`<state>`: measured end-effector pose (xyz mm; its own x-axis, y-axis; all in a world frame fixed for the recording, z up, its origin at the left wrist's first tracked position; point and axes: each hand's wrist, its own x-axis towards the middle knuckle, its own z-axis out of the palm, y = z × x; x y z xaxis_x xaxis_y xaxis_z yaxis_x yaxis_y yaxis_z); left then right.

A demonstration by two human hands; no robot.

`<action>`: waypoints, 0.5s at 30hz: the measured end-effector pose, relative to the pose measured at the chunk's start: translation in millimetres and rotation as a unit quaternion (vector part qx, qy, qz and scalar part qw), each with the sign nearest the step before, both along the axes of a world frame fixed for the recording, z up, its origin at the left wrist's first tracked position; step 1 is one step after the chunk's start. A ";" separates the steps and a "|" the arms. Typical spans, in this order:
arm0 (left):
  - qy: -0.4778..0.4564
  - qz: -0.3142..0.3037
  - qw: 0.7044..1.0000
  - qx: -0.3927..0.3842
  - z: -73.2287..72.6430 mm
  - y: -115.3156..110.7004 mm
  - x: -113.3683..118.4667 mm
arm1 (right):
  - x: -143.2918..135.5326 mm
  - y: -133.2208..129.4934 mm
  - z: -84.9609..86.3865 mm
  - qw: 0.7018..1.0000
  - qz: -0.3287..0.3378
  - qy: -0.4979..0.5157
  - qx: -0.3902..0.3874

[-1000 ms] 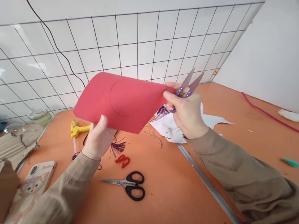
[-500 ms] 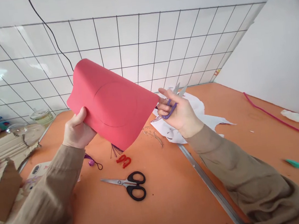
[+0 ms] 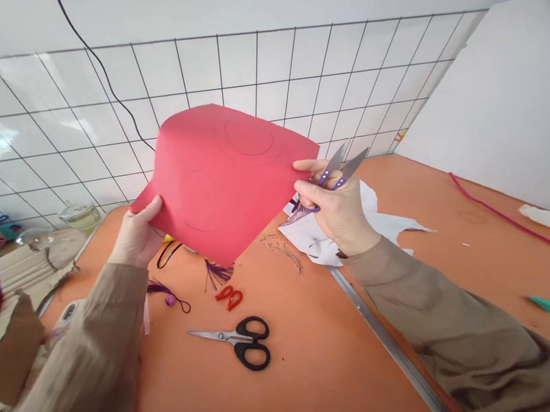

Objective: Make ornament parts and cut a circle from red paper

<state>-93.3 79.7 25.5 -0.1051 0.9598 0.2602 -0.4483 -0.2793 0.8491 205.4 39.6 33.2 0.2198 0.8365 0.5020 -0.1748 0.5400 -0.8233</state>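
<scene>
A sheet of red paper [image 3: 212,187] with drawn pencil circles is held up above the table, bowed and tilted. My left hand [image 3: 139,239] grips its left edge, thumb on the near face. At the right corner my right hand [image 3: 339,215] pinches the sheet between thumb and fingers. The same hand also holds purple-handled scissors [image 3: 345,169], their blades apart and pointing up to the right, away from the paper. Black-handled scissors [image 3: 244,340] lie on the orange table [image 3: 306,376] below. Part of the purple handles is hidden by my fingers.
White paper scraps [image 3: 382,223] lie behind my right hand. A red bent piece [image 3: 229,297] and purple tassels [image 3: 163,293] are near the black scissors. A metal strip [image 3: 386,339] crosses the table. Cardboard [image 3: 9,352] stands left; a magenta stick [image 3: 503,208] lies right.
The red paper has turned and shifted right, showing a smaller circle near its top. My right hand has turned, its thumb now on the paper's edge, and the purple scissors' blades show more fully.
</scene>
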 end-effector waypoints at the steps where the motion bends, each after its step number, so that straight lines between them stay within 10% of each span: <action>1: 0.017 0.032 0.999 -0.015 -1.6 0.8 1.7 | 0.2 0.8 -0.2 1.000 -0.005 -0.001 0.002; 15: 0.139 0.054 0.988 0.028 7.3 -6.3 -0.9 | 51.0 22.3 17.8 0.979 -0.188 -0.059 -0.060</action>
<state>-94.2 73.4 32.8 -0.1229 0.9303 0.3456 -0.1641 -0.3625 0.9174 256.3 61.9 51.0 0.4685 0.7623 0.4465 0.1183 0.4467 -0.8868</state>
